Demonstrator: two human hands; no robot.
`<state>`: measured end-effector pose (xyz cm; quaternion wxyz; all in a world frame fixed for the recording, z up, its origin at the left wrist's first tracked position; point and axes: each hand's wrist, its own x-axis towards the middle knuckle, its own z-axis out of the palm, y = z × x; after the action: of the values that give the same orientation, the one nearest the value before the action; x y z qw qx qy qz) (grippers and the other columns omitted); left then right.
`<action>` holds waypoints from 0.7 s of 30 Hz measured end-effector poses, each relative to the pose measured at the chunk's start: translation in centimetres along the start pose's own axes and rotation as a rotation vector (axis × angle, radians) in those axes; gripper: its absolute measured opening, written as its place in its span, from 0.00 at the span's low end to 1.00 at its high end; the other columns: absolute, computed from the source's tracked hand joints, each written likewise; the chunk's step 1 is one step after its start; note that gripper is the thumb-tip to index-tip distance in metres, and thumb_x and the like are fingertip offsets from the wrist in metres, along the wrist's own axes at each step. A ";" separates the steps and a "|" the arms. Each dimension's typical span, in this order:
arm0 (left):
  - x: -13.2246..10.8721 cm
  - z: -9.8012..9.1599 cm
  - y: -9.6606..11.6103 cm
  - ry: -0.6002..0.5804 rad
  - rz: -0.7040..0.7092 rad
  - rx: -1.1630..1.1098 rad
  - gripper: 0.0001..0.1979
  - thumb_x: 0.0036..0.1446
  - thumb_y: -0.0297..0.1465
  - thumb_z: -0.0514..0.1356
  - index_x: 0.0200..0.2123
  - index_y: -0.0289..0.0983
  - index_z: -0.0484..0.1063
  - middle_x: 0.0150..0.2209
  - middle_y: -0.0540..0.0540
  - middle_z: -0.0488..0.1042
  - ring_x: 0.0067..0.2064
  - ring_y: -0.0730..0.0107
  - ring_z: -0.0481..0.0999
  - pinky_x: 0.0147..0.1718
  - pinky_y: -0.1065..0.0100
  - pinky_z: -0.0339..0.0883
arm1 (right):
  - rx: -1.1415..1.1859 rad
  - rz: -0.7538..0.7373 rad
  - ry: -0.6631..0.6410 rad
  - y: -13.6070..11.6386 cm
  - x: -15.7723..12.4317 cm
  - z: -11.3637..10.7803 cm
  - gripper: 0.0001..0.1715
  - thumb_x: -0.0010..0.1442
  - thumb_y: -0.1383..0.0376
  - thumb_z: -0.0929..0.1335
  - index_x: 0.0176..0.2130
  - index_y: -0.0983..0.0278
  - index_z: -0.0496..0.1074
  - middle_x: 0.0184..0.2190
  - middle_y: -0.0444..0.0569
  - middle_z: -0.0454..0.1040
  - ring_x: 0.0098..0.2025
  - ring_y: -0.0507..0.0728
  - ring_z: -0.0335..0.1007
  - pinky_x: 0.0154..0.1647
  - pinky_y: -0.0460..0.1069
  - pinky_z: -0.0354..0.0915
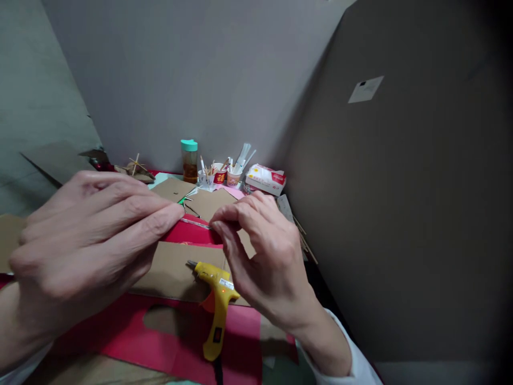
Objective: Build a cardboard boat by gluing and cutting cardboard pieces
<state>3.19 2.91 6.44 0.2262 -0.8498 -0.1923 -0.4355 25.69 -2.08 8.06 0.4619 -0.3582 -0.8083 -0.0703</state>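
- Thin strip (195,223): pale greyish, narrow, slightly shiny (exact material can't tell), strung nearly straight btwn both hands, above the red & brown card.
- L hand (96,240): fingers together & bent, tips in a narrow pinch at strip's left end (thumb hidden behind).
- R hand (268,246): thumb & forefinger tips pinched tight on strip's right end, rounded gap btwn them further back.
- Glue gun (218,315): yellow hard plastic, pointed metal nozzle to far left, orange trigger, tiny red light, black switch on curved handle; lies below the hands, handle toward near side.
- Cardboard piece (160,270): flat, matte brown, straight-edged, partly under the gun.
- Red card (132,342): near side, smooth, w/ a rounded brown area (cut-out or patch, can't tell).
- Far side, L to R: clear bottle (189,160) w/ teal lid & amber liquid; paper cups (219,174) w/ thin sticks & white tubes; tissue pack (265,179), soft white-red plastic.
- Green-handled tool (183,201): beyond L fingertips, slim metal parts (type unclear).
- Dark panel (401,214): right, plain flat surface w/ small white label (365,90).
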 end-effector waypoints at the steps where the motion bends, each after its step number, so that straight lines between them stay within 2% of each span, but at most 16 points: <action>1: 0.1 0.1 -0.1 0.001 0.010 -0.001 0.15 0.56 0.21 0.61 0.45 0.41 0.75 0.38 0.40 0.83 0.41 0.49 0.80 0.43 0.41 0.72 | 0.061 0.027 -0.007 0.1 0.0 -0.1 0.08 0.67 0.74 0.64 0.35 0.70 0.72 0.32 0.50 0.74 0.36 0.53 0.66 0.44 0.52 0.63; 6: 0.5 0.3 -0.4 -0.033 0.015 -0.030 0.13 0.56 0.23 0.62 0.44 0.42 0.75 0.38 0.42 0.83 0.41 0.53 0.80 0.46 0.42 0.72 | 0.346 0.199 -0.097 0.7 0.3 -0.2 0.07 0.68 0.71 0.65 0.35 0.66 0.70 0.30 0.45 0.71 0.33 0.52 0.65 0.40 0.49 0.63; 9: 0.4 0.3 -0.4 -0.047 0.013 -0.051 0.13 0.57 0.24 0.61 0.43 0.44 0.76 0.37 0.45 0.82 0.41 0.57 0.79 0.46 0.45 0.72 | 0.422 0.202 -0.181 1.0 0.2 -0.2 0.09 0.69 0.71 0.65 0.34 0.64 0.67 0.30 0.44 0.69 0.34 0.51 0.64 0.39 0.48 0.62; 13: 0.4 0.3 -0.8 -0.075 0.043 -0.074 0.12 0.59 0.25 0.59 0.43 0.44 0.75 0.35 0.46 0.80 0.39 0.61 0.78 0.44 0.49 0.70 | 0.251 0.053 -0.231 1.3 -0.1 0.0 0.07 0.69 0.72 0.62 0.37 0.63 0.65 0.33 0.46 0.69 0.37 0.54 0.60 0.41 0.50 0.60; 17: 0.8 0.3 -1.7 -0.094 0.155 -0.025 0.09 0.58 0.24 0.59 0.38 0.44 0.73 0.33 0.49 0.79 0.34 0.64 0.76 0.38 0.56 0.67 | 0.006 -0.017 -0.278 1.2 -0.2 0.4 0.10 0.69 0.73 0.58 0.40 0.65 0.66 0.37 0.49 0.69 0.40 0.56 0.60 0.43 0.52 0.61; 19: 1.1 0.3 -1.7 -0.090 0.176 -0.011 0.10 0.58 0.23 0.59 0.38 0.44 0.73 0.33 0.49 0.78 0.33 0.63 0.75 0.36 0.56 0.65 | -0.094 -0.034 -0.269 0.9 -0.2 0.7 0.13 0.69 0.74 0.56 0.39 0.66 0.66 0.37 0.50 0.69 0.39 0.56 0.60 0.43 0.53 0.61; 21: 1.4 0.5 -1.1 -0.092 0.135 -0.032 0.10 0.57 0.24 0.59 0.39 0.44 0.73 0.33 0.47 0.78 0.35 0.60 0.74 0.38 0.53 0.64 | -0.152 -0.049 -0.246 0.5 -0.1 0.9 0.14 0.69 0.74 0.56 0.39 0.67 0.67 0.36 0.51 0.69 0.39 0.57 0.60 0.42 0.54 0.62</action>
<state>3.69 4.21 7.58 0.2324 -0.8835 -0.1377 -0.3828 25.42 -1.37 7.33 0.3290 -0.3784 -0.8596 -0.0982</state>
